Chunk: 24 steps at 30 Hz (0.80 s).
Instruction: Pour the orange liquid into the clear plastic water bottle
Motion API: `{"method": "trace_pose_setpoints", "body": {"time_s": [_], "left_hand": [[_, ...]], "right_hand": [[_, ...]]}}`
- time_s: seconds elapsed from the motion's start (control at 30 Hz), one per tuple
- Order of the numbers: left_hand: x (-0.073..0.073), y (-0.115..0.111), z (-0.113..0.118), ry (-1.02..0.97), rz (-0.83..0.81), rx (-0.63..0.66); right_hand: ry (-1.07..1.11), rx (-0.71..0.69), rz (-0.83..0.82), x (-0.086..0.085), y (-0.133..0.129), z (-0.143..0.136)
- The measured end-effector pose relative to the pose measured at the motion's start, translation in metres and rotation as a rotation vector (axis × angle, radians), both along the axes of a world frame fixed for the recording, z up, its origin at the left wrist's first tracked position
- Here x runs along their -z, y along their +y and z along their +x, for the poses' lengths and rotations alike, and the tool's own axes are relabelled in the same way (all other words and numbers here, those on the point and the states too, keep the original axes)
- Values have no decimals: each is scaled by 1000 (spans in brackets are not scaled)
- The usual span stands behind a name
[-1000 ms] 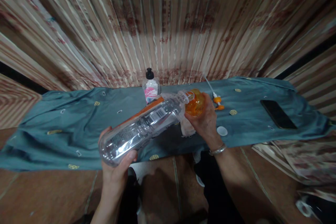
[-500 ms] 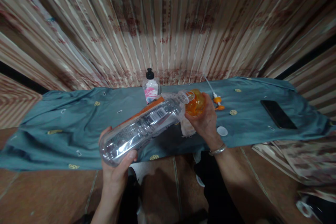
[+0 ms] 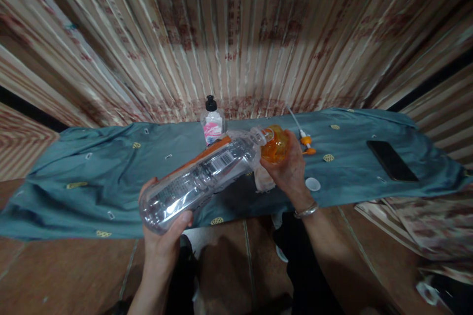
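A large clear plastic bottle (image 3: 185, 184) with an orange-edged label lies tilted across the view, its neck to the upper right. My left hand (image 3: 164, 231) is wrapped round its base end. In my right hand (image 3: 290, 172) is an orange see-through bottle (image 3: 275, 145), gripped from the side. The clear bottle's mouth meets the orange bottle's top; whether one reaches inside the other I cannot tell. Just right of my right hand lies an orange and white pump head (image 3: 306, 142) with a long thin tube. A small white cap (image 3: 313, 184) is near my wrist.
Behind the clear bottle stands a black-topped bottle (image 3: 213, 125) with a pink and white label. A pale cloth-like item (image 3: 263, 180) lies under my right hand. A dark phone (image 3: 391, 161) rests at the right of the teal tablecloth (image 3: 111, 172). Striped curtains (image 3: 236, 34) hang behind.
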State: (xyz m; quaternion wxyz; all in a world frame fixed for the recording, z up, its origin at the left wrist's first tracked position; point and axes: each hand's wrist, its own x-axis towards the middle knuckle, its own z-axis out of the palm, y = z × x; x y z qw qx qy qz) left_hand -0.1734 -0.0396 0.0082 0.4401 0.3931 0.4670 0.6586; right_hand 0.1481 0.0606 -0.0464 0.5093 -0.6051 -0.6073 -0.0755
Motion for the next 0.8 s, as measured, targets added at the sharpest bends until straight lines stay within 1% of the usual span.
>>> {"method": "trace_pose_setpoints", "body": {"time_s": [0.23, 0.4, 0.57, 0.67, 0.73, 0.8], "left_hand": [[0, 0, 2, 0, 10, 4], [1, -1, 0, 10, 12, 5], [-5, -2, 5, -3, 19, 8], [-11, -4, 13, -22, 34, -24], [-11, -4, 14, -30, 41, -42], [-8, -3, 12, -31, 63, -23]], "right_hand": [[-6, 19, -25, -1, 0, -1], [-17, 6, 16, 0, 0, 0], [-18, 19, 11, 0, -1, 0], [-25, 30, 3, -1, -1, -1], [-31, 29, 5, -1, -1, 0], [-35, 27, 9, 0, -1, 0]]}}
